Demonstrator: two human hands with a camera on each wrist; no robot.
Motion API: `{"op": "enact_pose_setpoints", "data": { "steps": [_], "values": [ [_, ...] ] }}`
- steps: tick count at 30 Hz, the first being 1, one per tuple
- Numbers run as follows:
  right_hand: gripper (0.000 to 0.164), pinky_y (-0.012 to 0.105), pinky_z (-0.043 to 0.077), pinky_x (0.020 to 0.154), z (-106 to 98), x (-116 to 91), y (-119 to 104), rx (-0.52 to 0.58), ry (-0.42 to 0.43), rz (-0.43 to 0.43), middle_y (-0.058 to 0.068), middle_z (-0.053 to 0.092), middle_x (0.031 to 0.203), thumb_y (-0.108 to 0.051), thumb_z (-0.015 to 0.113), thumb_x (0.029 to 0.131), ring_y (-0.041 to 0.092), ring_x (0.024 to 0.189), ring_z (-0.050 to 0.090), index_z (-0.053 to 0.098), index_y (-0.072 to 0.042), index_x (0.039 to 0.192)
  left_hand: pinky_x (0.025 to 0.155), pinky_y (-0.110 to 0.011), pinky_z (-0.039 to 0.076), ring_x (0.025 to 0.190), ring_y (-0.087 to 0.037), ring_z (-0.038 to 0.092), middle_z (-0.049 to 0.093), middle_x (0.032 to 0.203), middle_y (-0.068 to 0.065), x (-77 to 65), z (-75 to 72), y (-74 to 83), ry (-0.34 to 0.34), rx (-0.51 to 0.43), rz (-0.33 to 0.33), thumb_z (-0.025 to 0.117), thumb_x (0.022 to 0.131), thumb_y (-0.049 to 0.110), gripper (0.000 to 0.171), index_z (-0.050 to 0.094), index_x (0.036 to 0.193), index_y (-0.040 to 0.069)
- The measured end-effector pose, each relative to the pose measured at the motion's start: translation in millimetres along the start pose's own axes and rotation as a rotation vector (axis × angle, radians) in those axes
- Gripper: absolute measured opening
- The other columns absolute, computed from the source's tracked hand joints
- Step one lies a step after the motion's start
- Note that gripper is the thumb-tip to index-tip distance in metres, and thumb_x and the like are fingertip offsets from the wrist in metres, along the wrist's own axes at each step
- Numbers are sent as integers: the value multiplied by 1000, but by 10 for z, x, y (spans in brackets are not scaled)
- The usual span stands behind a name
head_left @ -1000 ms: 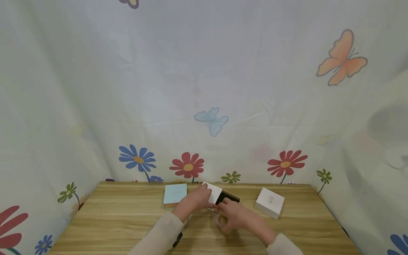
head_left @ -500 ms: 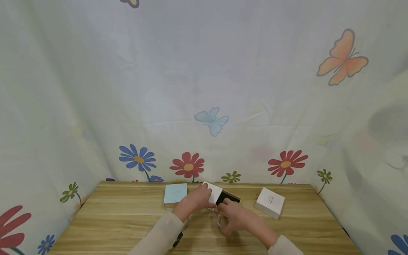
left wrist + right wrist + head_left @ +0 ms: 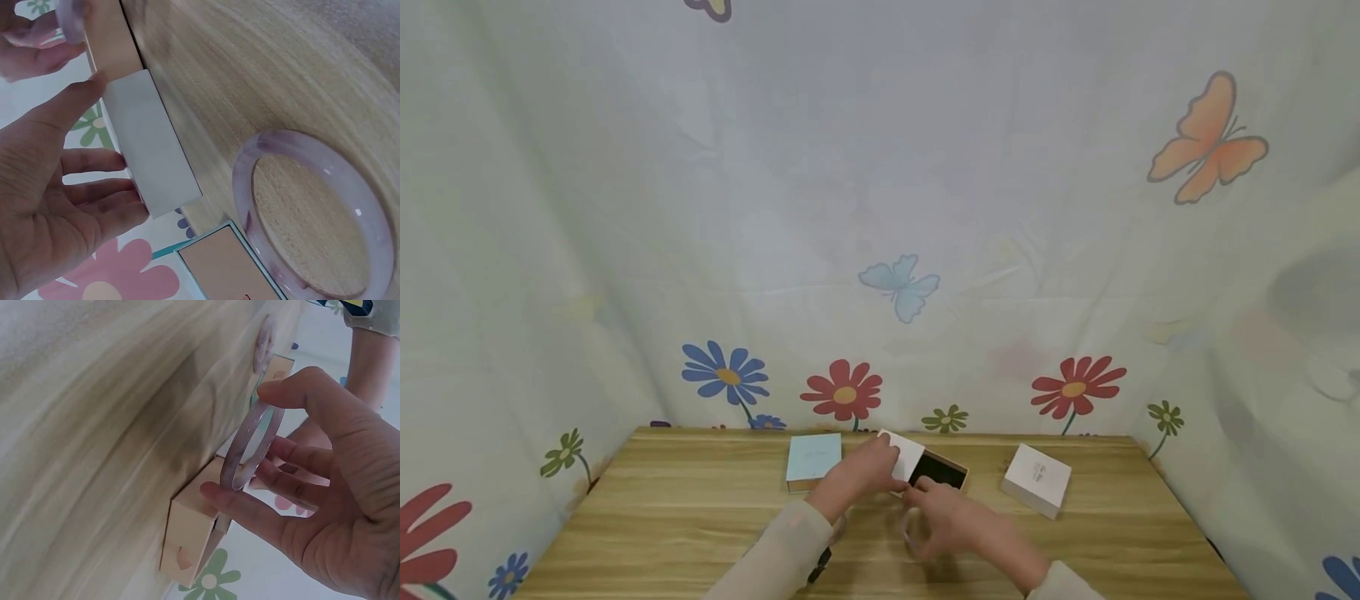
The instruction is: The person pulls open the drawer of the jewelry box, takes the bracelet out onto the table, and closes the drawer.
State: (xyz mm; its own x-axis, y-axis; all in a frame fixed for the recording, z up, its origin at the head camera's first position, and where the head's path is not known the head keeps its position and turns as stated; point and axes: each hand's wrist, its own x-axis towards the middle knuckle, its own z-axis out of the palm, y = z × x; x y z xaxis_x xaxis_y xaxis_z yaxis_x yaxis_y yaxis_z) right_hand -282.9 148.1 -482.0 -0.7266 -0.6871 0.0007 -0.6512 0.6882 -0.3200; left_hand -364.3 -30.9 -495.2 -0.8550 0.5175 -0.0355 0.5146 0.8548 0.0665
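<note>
In the head view, my left hand (image 3: 868, 467) grips the white sleeve of a drawer box (image 3: 905, 452), thumb on its near side. The box's tan drawer (image 3: 112, 37) sticks out to the right, showing a black inside (image 3: 942, 471). My right hand (image 3: 951, 518) pinches a pale lilac bangle (image 3: 235, 450) between thumb and fingers, just in front of the drawer. Seen from the right wrist, the bangle stands on edge, apart from the tabletop. A second lilac bangle (image 3: 244, 181) lies on the table near the left wrist, mostly hidden by the arm in the head view.
A light blue box (image 3: 814, 457) stands left of the drawer box. To the right stands a closed white box (image 3: 1036, 479) with small print on top. The wooden table (image 3: 677, 500) ends at a flowered curtain (image 3: 880, 333) behind the boxes.
My right hand has drawn back slightly from the drawer with the bangle, so more of the black inside shows. My left hand keeps its hold on the box.
</note>
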Motion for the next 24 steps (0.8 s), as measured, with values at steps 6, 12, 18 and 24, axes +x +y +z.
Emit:
{"op": "enact_pose_setpoints", "data": {
  "steps": [6,12,18,24],
  "values": [
    [47,26,50,73,110,55,27,-34,-5,-10,2,59,112,-28,84,75,9,80,54,65,-16,116,77,-28,53,83,-15,52,60,102,-7,18,26,-20,9,26,9,79,83,55,54,71,108,7],
    [61,35,51,87,315,121,145,-77,-67,6,8,54,141,-28,89,69,17,103,58,64,-18,124,79,-28,53,83,-15,51,60,101,-5,3,14,3,-3,24,6,79,83,54,53,72,109,9],
    [59,29,50,74,238,99,-18,-140,-12,4,-1,58,123,-32,91,63,12,86,55,67,-19,115,83,-28,53,85,-15,51,60,101,-4,29,1,-5,-9,3,-1,80,83,52,51,72,111,10],
    [62,34,52,65,289,154,-61,-158,14,62,-2,58,123,-36,92,59,22,86,61,68,-22,114,86,-30,53,87,-16,52,62,105,-5,20,5,-39,-14,13,-1,79,85,52,52,72,113,9]
  ]
}}
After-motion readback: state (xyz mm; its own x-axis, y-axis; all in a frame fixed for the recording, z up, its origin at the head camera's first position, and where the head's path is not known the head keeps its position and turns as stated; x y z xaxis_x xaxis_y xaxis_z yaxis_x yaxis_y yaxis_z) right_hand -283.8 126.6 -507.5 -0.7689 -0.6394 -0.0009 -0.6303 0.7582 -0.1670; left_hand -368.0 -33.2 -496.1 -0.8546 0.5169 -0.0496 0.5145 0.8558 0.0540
